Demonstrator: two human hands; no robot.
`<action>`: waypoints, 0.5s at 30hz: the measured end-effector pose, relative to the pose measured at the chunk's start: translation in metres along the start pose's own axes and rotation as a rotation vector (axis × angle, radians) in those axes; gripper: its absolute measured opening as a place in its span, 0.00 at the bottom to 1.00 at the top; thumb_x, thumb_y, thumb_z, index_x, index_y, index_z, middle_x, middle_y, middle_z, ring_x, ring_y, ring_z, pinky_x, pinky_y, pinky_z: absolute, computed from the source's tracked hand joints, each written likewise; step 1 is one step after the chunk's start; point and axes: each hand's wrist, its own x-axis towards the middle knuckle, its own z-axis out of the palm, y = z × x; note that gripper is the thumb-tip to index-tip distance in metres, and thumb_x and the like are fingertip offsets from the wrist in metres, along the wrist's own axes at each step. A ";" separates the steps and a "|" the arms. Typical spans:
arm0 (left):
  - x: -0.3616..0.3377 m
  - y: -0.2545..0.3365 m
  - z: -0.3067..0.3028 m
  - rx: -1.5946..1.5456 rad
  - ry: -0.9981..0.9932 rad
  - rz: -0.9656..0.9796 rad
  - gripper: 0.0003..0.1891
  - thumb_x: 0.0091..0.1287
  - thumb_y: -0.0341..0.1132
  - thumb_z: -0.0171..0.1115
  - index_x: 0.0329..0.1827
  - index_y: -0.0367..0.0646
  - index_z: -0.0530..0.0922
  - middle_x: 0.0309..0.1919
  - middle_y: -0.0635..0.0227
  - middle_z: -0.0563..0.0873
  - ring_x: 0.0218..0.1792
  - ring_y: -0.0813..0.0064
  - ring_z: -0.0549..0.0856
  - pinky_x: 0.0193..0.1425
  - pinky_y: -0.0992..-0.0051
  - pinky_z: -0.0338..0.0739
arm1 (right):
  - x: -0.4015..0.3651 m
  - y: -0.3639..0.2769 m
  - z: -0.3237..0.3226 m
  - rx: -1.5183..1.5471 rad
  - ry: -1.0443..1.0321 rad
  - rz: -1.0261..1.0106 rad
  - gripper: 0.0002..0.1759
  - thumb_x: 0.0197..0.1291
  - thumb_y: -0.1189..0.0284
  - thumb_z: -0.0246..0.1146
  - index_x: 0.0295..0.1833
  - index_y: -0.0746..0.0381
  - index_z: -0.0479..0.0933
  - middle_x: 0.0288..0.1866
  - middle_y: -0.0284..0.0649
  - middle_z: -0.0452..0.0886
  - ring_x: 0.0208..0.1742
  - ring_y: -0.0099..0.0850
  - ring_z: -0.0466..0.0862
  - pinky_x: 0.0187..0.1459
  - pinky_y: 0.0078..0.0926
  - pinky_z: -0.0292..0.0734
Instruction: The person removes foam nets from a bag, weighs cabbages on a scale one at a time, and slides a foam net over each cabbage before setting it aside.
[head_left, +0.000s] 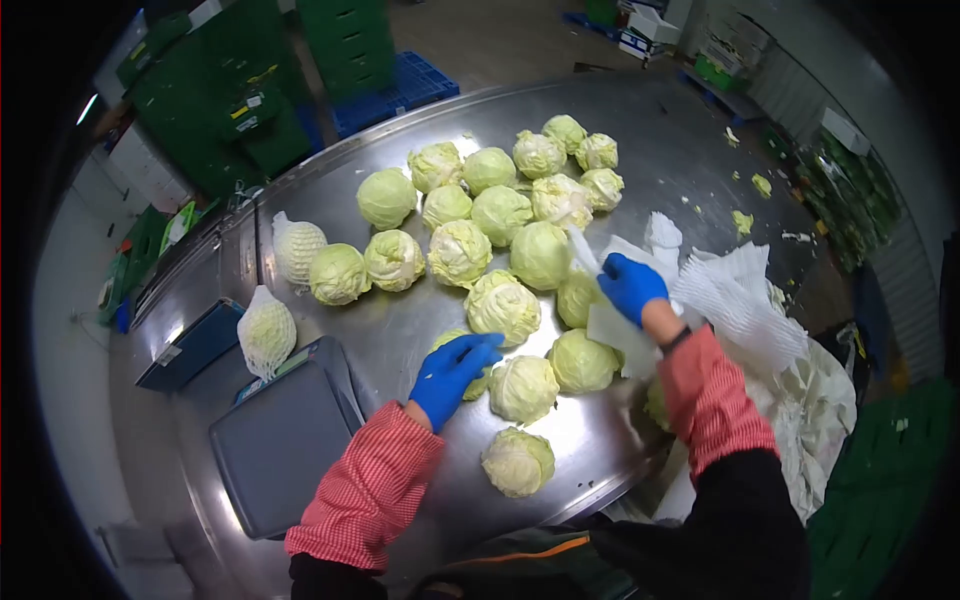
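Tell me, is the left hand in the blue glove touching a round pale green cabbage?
Touching. The head view shows the left hand in its blue glove lying on the round pale green cabbage, its fingers draped over the top with no gap.

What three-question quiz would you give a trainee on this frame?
1. True or false: the left hand rests on a cabbage.
2. What does the right hand hold? A) white foam netting B) a knife C) a green crate
3. How many netted cabbages are in view?
Key: 1 true. 2 A. 3 two.
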 end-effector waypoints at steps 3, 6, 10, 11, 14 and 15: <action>0.011 0.006 0.020 -0.320 0.180 -0.098 0.20 0.68 0.44 0.54 0.58 0.42 0.73 0.47 0.66 0.81 0.50 0.76 0.78 0.54 0.73 0.73 | -0.054 -0.064 -0.001 0.889 -0.184 -0.156 0.10 0.59 0.68 0.60 0.41 0.64 0.75 0.31 0.33 0.76 0.35 0.20 0.73 0.40 0.22 0.71; 0.014 -0.005 0.003 -0.430 0.141 -0.144 0.19 0.65 0.42 0.58 0.55 0.40 0.74 0.44 0.67 0.82 0.46 0.75 0.81 0.50 0.74 0.76 | -0.084 -0.091 0.023 1.156 -0.595 -0.146 0.14 0.59 0.66 0.62 0.45 0.64 0.75 0.37 0.34 0.76 0.38 0.21 0.73 0.44 0.21 0.71; -0.019 -0.009 -0.005 -0.142 0.178 -0.078 0.19 0.62 0.34 0.63 0.54 0.38 0.73 0.41 0.65 0.83 0.39 0.75 0.83 0.45 0.76 0.78 | -0.091 -0.112 0.011 0.833 -0.204 -0.269 0.27 0.54 0.58 0.66 0.55 0.62 0.71 0.44 0.40 0.76 0.36 0.28 0.77 0.42 0.26 0.74; -0.026 -0.009 -0.003 -0.126 0.168 -0.099 0.18 0.62 0.34 0.63 0.54 0.38 0.74 0.41 0.65 0.83 0.40 0.75 0.83 0.45 0.76 0.78 | -0.090 -0.118 0.014 0.760 -0.206 -0.318 0.25 0.55 0.57 0.65 0.53 0.62 0.72 0.43 0.41 0.77 0.35 0.30 0.78 0.41 0.27 0.75; -0.037 -0.018 -0.007 -0.335 0.087 -0.131 0.17 0.63 0.34 0.61 0.53 0.39 0.74 0.41 0.64 0.83 0.39 0.74 0.84 0.44 0.77 0.78 | -0.088 -0.136 0.033 0.539 -0.278 -0.385 0.19 0.56 0.57 0.62 0.44 0.61 0.75 0.41 0.43 0.79 0.36 0.39 0.80 0.38 0.31 0.75; -0.039 -0.022 -0.013 -0.464 0.040 -0.136 0.16 0.64 0.35 0.60 0.54 0.39 0.74 0.41 0.65 0.83 0.39 0.74 0.84 0.43 0.77 0.78 | -0.089 -0.141 0.041 0.633 -0.290 -0.369 0.15 0.56 0.60 0.62 0.38 0.61 0.75 0.38 0.42 0.79 0.36 0.42 0.79 0.38 0.33 0.74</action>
